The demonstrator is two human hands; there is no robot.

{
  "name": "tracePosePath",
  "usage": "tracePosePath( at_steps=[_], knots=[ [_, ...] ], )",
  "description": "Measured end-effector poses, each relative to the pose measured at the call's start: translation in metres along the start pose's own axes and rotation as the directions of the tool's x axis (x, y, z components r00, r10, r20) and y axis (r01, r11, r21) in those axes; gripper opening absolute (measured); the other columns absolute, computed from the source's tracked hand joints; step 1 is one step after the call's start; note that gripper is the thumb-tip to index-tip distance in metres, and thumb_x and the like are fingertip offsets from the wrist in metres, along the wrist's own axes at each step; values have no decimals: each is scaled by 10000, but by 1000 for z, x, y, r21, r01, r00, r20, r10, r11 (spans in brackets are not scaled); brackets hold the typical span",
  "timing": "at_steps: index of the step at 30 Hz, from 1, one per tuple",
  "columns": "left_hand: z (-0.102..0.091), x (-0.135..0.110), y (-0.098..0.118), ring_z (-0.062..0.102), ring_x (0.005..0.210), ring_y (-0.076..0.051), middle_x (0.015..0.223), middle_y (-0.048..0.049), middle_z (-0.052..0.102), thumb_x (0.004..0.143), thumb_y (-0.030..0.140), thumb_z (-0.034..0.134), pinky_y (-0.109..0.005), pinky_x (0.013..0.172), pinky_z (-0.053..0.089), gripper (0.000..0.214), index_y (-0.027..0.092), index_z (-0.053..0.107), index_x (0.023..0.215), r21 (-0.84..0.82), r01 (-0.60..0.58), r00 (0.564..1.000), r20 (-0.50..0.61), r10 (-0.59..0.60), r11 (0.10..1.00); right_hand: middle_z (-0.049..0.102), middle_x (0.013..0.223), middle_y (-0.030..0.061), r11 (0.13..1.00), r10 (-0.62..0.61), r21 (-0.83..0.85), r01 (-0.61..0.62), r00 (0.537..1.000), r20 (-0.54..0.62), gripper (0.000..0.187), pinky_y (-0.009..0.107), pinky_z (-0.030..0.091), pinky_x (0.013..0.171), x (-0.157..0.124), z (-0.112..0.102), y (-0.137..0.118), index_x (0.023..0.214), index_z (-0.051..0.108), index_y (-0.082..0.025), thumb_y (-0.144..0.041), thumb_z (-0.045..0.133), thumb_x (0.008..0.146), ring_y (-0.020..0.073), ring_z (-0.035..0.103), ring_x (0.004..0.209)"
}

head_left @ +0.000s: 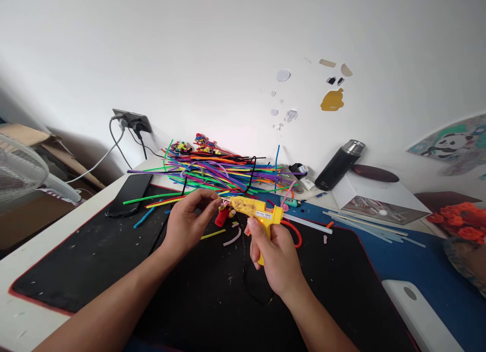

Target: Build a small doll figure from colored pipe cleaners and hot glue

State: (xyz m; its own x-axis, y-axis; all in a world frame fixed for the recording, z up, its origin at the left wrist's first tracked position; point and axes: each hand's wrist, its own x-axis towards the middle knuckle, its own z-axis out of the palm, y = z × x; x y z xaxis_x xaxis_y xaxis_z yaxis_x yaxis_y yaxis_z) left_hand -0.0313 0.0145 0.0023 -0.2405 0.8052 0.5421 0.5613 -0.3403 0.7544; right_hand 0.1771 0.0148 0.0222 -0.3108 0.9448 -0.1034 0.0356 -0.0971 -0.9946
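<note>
My right hand (pixel 276 255) is wrapped round the grip of a yellow hot glue gun (pixel 257 210), its glue-crusted nozzle pointing left. My left hand (pixel 189 222) pinches a small red fuzzy craft piece (pixel 221 216) right at the nozzle tip. Both hands hover over a black desk mat (pixel 94 271). Short cut bits of pipe cleaner (pixel 232 239) lie on the mat under the hands. The gun's black cord (pixel 245 271) trails down across the mat.
A big heap of coloured pipe cleaners (pixel 212 172) lies behind the hands. A phone (pixel 129 192) rests at the left, a black flask (pixel 339 164) and white box (pixel 379 195) at the right, clear glue sticks (pixel 364 225) beside them. A fan (pixel 23 174) stands far left.
</note>
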Motion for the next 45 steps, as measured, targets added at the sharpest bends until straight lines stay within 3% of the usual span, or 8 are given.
tracePosePath(
  at_steps=[45],
  knots=[
    [-1, -1, 0, 618, 620, -125, 767, 18, 727, 970, 316, 700, -232, 623, 493, 118, 220, 718, 904, 33, -22, 1000, -6, 22, 999, 493, 446, -38, 1000, -11, -29, 10, 1000, -21, 628, 244, 362, 403, -2, 0, 4, 738, 635, -207, -819, 631, 881, 115, 464, 376]
  ],
)
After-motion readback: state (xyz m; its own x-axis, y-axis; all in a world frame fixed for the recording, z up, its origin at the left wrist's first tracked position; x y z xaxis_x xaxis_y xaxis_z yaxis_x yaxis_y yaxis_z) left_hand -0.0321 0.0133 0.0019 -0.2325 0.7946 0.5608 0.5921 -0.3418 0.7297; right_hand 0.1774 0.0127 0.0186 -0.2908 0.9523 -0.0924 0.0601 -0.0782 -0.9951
